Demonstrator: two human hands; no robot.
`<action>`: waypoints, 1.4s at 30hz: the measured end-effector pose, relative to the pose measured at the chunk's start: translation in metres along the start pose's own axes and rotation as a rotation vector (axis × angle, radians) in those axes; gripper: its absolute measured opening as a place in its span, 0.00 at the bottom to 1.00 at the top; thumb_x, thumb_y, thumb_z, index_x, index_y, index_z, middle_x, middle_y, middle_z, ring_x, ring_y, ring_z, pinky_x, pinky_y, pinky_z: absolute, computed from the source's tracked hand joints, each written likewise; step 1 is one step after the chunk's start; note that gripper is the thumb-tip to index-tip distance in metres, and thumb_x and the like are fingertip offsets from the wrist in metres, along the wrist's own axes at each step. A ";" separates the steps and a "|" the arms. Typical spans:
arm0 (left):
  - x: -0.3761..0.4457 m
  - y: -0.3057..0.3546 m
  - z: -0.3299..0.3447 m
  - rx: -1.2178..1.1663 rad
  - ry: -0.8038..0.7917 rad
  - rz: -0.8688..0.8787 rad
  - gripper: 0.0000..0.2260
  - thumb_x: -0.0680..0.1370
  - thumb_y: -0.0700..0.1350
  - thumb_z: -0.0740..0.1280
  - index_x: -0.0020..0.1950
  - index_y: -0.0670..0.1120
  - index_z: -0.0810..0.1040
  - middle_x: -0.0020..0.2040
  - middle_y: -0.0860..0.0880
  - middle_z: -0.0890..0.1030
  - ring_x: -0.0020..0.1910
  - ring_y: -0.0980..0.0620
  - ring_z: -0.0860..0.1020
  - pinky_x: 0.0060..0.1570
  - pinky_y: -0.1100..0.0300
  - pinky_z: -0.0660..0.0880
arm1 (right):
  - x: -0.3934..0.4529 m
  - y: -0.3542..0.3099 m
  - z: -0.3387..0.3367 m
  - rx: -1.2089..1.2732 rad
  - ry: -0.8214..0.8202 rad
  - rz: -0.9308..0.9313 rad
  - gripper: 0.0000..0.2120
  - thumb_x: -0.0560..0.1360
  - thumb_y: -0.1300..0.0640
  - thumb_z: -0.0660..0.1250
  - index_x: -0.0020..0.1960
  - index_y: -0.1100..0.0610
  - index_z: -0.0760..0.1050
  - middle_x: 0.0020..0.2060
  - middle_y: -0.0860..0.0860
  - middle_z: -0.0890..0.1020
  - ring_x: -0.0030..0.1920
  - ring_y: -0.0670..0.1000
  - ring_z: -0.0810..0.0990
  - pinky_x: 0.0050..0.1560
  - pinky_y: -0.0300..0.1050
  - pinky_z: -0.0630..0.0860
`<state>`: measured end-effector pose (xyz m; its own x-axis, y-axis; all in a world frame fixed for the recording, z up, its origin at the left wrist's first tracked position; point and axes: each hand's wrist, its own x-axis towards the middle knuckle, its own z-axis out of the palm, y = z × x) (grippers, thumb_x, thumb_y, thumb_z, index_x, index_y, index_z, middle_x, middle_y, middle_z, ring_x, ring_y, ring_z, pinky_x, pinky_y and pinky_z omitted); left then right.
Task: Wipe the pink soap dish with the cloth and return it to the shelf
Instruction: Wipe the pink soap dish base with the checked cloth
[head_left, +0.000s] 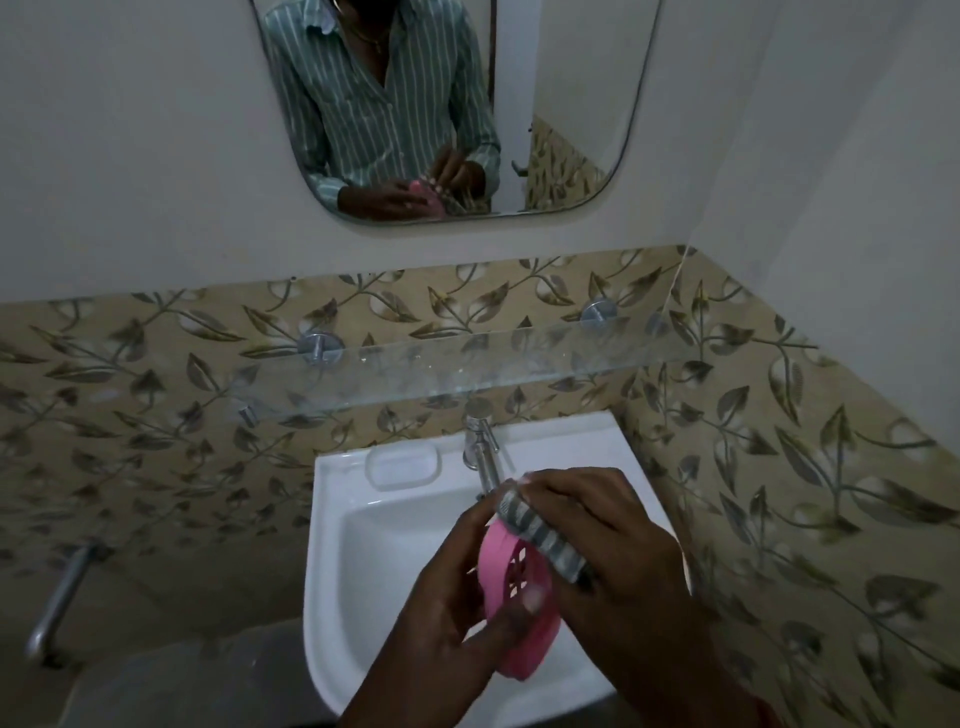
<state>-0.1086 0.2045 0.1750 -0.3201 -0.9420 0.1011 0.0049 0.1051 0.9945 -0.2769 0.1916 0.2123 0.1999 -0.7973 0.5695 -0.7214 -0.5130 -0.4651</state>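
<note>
Both forearms reach in from the near edge and meet over the white sink (332, 519). On the left, the left hand (441, 587) grips the pink soap dish (511, 577), its thumb curled over the near rim and its fingers wrapped behind the far side; the dish is tilted on edge above the basin, so its slotted inside faces right. On the right, the right hand (597, 525) holds a grey striped cloth (540, 535), fingers curled over it, and presses it against the far right rim of the dish. Cloth and dish are touching; how much of the cloth lies inside the dish cannot be told, as the hand covers it.

Just beyond the hands a chrome tap (480, 447) stands at the far edge of the sink, and a moulded soap recess (402, 467) lies to its left. Farther back, a glass shelf (467, 364) runs along the leaf-patterned tiles (156, 405), held by round metal mounts (319, 347). A metal pipe (60, 597) comes off the wall at the near left. Above, on the far wall, a mirror (571, 104) reflects a person in a green striped shirt with both hands on the pink dish
</note>
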 end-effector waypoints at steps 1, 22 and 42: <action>0.002 0.001 0.003 0.046 0.031 0.023 0.28 0.77 0.51 0.74 0.74 0.66 0.70 0.70 0.58 0.79 0.69 0.56 0.78 0.66 0.59 0.77 | -0.002 -0.001 0.002 0.020 -0.006 -0.020 0.22 0.64 0.65 0.73 0.58 0.62 0.81 0.55 0.54 0.82 0.56 0.53 0.80 0.55 0.44 0.78; 0.006 -0.007 -0.014 0.406 0.066 -0.078 0.15 0.81 0.55 0.56 0.67 0.68 0.72 0.52 0.64 0.83 0.50 0.62 0.82 0.48 0.69 0.76 | 0.013 -0.029 -0.011 -0.110 -0.216 -0.094 0.15 0.67 0.69 0.74 0.53 0.58 0.82 0.47 0.55 0.82 0.46 0.53 0.81 0.44 0.41 0.80; -0.007 0.013 -0.024 0.442 -0.005 -0.004 0.25 0.77 0.48 0.62 0.71 0.69 0.65 0.57 0.69 0.80 0.58 0.66 0.79 0.55 0.75 0.73 | 0.020 -0.009 -0.019 0.052 -0.288 0.058 0.19 0.63 0.75 0.75 0.51 0.58 0.85 0.46 0.52 0.82 0.46 0.49 0.81 0.46 0.37 0.80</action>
<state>-0.0838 0.2049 0.1881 -0.3241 -0.9412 0.0959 -0.4014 0.2286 0.8869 -0.2790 0.1862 0.2413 0.3441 -0.8795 0.3287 -0.7040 -0.4733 -0.5294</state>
